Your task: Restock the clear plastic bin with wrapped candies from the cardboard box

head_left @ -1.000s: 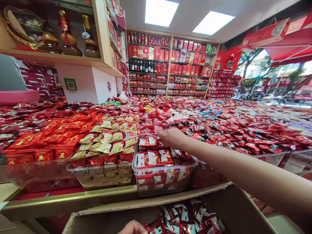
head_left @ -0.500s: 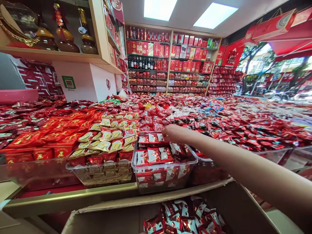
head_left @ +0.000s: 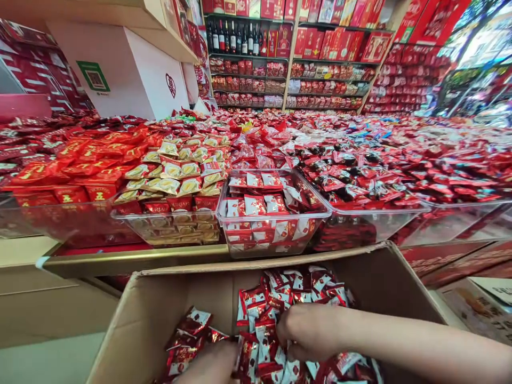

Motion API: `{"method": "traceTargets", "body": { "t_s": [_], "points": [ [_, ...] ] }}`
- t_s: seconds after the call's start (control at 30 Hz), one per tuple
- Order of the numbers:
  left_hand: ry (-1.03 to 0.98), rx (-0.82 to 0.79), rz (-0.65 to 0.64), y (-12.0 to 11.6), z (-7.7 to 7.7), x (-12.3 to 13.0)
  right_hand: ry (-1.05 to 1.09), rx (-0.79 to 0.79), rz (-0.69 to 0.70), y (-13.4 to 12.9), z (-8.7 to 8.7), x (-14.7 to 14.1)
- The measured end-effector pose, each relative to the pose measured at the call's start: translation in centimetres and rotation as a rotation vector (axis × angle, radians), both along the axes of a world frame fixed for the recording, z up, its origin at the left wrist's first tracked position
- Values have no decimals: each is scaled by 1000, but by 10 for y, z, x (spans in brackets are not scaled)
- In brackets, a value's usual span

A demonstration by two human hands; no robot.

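Small red-and-white candy packets (head_left: 294, 285) lie loose in an open cardboard box (head_left: 138, 309) below the counter. My right hand (head_left: 310, 330) is down among them, fingers curled onto a packet, the fingertips partly hidden. My left hand (head_left: 212, 365), blurred and cut off by the lower edge, is also inside the box; a packet (head_left: 247, 353) stands upright against its fingers and appears gripped. On the counter just beyond, a clear plastic bin (head_left: 276, 217) holds the same kind of packets in neat rows, with a gap at its right side.
Gold durian packets (head_left: 188, 169) fill the neighbouring bin on the left, with red packets (head_left: 88, 165) farther left. Dark red packets (head_left: 352, 176) heap up to the right. The counter's gold edge (head_left: 160, 253) runs behind the cardboard box. Shelves with bottles (head_left: 236, 42) stand at the back.
My right hand has gone from the plastic bin down into the cardboard box. My left hand has come into view there. The camera has tilted downward.
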State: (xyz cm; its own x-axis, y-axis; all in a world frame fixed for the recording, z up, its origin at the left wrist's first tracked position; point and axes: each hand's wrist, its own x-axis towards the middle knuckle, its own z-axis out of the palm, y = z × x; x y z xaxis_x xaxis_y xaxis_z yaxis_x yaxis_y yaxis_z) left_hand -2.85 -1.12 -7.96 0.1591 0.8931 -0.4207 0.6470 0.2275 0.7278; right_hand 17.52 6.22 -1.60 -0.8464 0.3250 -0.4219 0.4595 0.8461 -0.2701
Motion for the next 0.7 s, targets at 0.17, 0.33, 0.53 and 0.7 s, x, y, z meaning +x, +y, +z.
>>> {"method": "traceTargets", "body": {
  "t_s": [0.17, 0.33, 0.53, 0.7],
  "points": [
    [120, -2, -59, 12, 0, 1, -22, -36, -160, 7, -30, 4],
    [-86, -14, -114, 30, 24, 3, 262, -191, -408, 6, -32, -1],
    [-387, -88, -22, 38, 39, 9, 481, -937, -685, 4, -32, -10],
    [-479, -52, 99, 35, 42, 10, 628, -1278, -772, 1, -24, -11]
  ]
}}
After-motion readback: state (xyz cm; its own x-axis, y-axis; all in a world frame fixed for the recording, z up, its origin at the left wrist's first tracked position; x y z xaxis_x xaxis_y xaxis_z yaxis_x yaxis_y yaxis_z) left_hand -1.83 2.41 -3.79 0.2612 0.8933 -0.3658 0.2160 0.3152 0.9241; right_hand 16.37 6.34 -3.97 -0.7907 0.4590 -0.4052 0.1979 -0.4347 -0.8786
